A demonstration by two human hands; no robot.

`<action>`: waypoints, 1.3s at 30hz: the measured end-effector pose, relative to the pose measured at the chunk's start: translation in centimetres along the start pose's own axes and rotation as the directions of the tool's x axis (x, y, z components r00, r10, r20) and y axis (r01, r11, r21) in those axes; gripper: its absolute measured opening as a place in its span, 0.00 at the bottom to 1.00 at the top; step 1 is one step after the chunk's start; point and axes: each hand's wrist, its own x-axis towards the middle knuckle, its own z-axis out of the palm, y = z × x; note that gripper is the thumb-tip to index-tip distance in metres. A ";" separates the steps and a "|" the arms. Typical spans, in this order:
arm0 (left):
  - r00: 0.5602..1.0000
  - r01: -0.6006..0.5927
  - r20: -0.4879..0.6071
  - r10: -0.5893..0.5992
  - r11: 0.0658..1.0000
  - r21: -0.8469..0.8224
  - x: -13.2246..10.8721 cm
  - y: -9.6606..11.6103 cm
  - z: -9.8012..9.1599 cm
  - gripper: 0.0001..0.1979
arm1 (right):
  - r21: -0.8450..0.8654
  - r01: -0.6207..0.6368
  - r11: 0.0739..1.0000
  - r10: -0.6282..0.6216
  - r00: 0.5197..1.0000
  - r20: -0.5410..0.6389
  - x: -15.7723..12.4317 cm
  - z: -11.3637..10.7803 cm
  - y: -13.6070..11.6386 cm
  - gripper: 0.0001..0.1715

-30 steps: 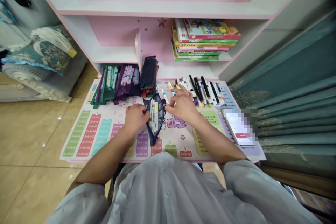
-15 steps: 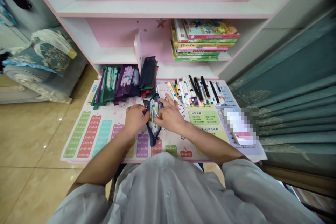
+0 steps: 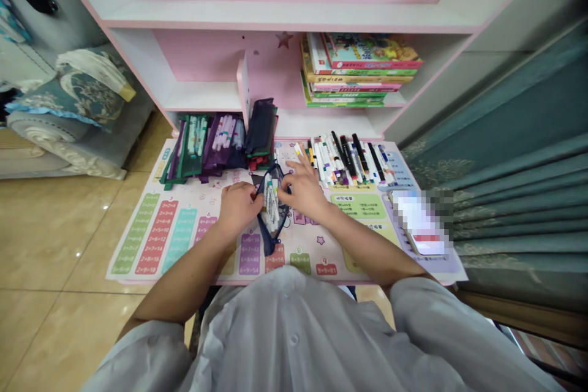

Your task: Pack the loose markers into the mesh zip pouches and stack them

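A dark blue zip pouch (image 3: 267, 242) lies open on the desk in front of me, with several white markers (image 3: 271, 208) inside it. My left hand (image 3: 239, 205) pinches the pouch's left edge between thumb and fingers. On the opposite side, my right hand (image 3: 305, 191) is closed with thumb and forefinger on the pouch's right edge, its other fingers stretched toward the loose markers. Those loose markers (image 3: 333, 162), white and black with coloured ends, lie in a row just beyond my right hand.
Filled green pouches (image 3: 190, 162) and purple pouches (image 3: 214, 153) lie at the back left, beside a stack of dark pouches (image 3: 260, 125). Books (image 3: 358, 79) are piled on the shelf. A phone (image 3: 420, 223) rests at the desk's right side, near a teal curtain (image 3: 519, 165).
My right hand has drawn back a little to the right from over the markers to the pouch's edge, and the pouch mouth is spread wider. My left hand has stayed in place.
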 end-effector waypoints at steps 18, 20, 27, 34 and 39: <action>1.000 0.014 0.020 -0.014 1.000 0.006 0.0 0.0 -0.1 0.11 | -0.395 -0.264 0.880 0.273 0.961 -0.033 3.1 1.5 5.7 0.22; 0.999 0.017 0.029 -0.018 1.000 0.010 0.0 0.1 -0.2 0.11 | -0.391 -0.259 0.883 0.271 0.962 -0.025 3.0 1.4 5.5 0.23; 1.000 0.013 0.022 -0.013 1.000 0.010 0.0 0.2 -0.2 0.11 | -0.408 -0.297 0.863 0.273 0.955 -0.117 3.0 1.5 5.7 0.22; 1.000 0.009 0.015 -0.009 1.000 -0.010 0.0 -0.1 0.0 0.11 | -0.417 -0.304 0.857 0.269 0.953 -0.143 3.1 1.8 6.0 0.24; 1.000 0.016 0.027 -0.015 1.000 -0.006 0.0 0.1 -0.3 0.11 | -0.421 -0.304 0.855 0.288 0.952 -0.101 3.2 1.8 6.1 0.21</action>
